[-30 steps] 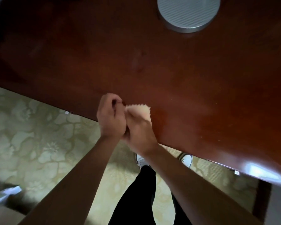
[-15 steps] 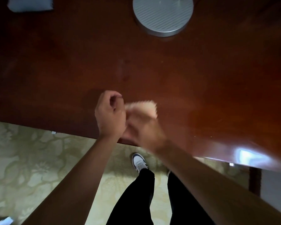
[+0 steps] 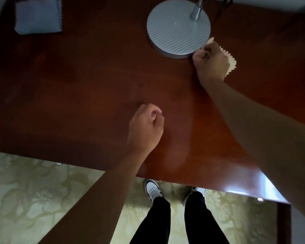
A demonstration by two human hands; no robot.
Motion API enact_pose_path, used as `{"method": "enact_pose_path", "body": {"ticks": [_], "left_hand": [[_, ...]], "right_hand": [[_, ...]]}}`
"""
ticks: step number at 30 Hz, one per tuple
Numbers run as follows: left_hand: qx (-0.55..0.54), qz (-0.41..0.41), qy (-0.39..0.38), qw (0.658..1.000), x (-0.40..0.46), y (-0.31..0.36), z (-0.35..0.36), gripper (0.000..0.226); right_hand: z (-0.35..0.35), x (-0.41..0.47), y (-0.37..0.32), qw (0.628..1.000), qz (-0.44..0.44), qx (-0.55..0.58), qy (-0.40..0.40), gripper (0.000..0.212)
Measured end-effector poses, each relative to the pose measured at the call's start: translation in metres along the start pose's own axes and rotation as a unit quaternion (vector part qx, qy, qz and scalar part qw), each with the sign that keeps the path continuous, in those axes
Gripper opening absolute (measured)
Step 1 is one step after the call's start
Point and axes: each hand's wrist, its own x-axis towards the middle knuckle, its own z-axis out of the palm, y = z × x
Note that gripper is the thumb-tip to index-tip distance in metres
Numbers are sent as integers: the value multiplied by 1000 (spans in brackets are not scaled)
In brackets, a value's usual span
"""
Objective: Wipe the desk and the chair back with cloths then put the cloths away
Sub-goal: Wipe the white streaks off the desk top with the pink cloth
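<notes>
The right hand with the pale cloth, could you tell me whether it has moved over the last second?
Yes. The right hand, gripping the cloth, moved from the desk's near edge beside the left hand to the lamp base.

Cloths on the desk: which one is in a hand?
The cream cloth, gripped by the right hand beside the lamp base. The grey-blue cloth lies untouched at far left.
</notes>
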Motion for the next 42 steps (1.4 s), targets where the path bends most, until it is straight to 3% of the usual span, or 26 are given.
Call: {"method": "enact_pose_path", "body": {"ticks": [5,8,14,16,19,22,24,27,33,38,42], "left_hand": [[-20,-24,36,999,4,-9,-2,16],[-60,-60,61,995,8,-7,-2,15],[-14,-40,-9,999,2,-7,-8,14],[0,-17,-34,999,-8,-7,-6,14],[0,6,-18,1000,-19,-9,-7,12],[-10,14,3,1000,-23,-14,-7,11],[-27,4,29,999,-23,-15,-7,12],[-21,-8,70,997,-25,-14,-3,15],[13,12,45,999,-56,10,25,10],[25,25,37,999,-82,41,67,12],[27,50,-7,998,-89,70,99,10]], "right_hand": [[3,-68,12,985,-131,82,-71,16],[4,-109,1,965,-197,103,-142,22],[-32,-263,33,921,-279,124,-242,7],[-37,-295,43,922,-292,133,-218,18],[-37,-273,31,955,-200,156,-152,30],[-23,-208,12,976,-153,121,-96,20],[-10,-183,6,980,-164,70,-93,21],[-2,-213,18,975,-195,38,-97,22],[-26,-284,68,952,-301,32,-53,28],[-67,-263,125,958,-288,-1,-14,29],[-109,-228,184,974,-223,-23,32,26]]}}
